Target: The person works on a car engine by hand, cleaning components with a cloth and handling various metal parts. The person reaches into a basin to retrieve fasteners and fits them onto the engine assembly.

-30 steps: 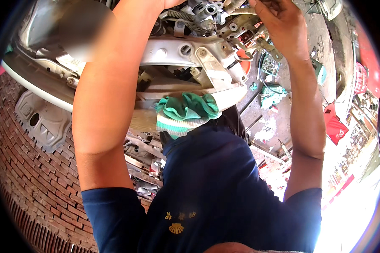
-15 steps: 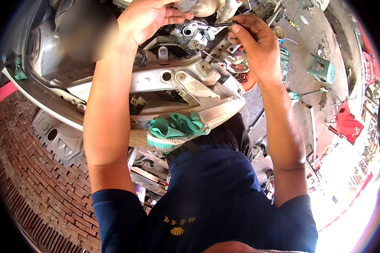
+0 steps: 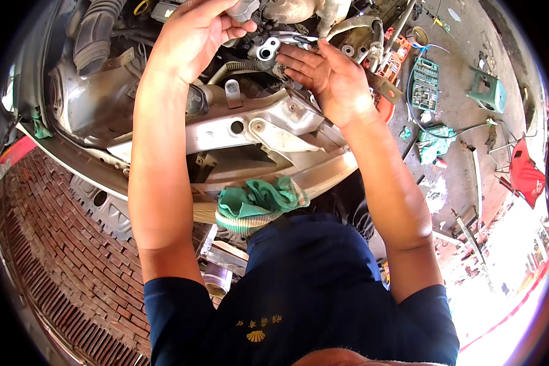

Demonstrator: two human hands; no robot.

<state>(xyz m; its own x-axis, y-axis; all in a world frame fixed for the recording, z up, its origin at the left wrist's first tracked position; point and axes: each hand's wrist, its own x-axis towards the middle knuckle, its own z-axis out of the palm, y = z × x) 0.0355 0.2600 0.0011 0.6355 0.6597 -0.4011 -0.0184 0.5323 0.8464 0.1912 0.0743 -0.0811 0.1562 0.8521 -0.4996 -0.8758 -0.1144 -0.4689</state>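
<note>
At the top of the engine bay my left hand (image 3: 195,43) is closed on a grey cylindrical part (image 3: 244,10), its fingers curled beneath it. The far end of that part is cut off by the picture's edge. My right hand (image 3: 329,79) is open, palm up, its fingers stretched toward a silver metal fitting with two round holes (image 3: 267,50). No held thing shows clearly in the right palm. Below both hands runs the car's bare metal front crossmember (image 3: 210,126). A green cloth glove with a striped cuff (image 3: 259,198) lies on the front beam.
A ribbed air hose (image 3: 96,33) rises at the upper left. On the floor to the right are a green tool case (image 3: 425,84), a green stool (image 3: 488,91) and a red folding seat (image 3: 526,172). A grey undertray (image 3: 100,201) lies on the brick paving at left.
My right hand has moved left and lower, from pinching a small dark rod to stretched fingers beside the fitting. My left hand has shifted slightly left with the grey part. The view has shifted.
</note>
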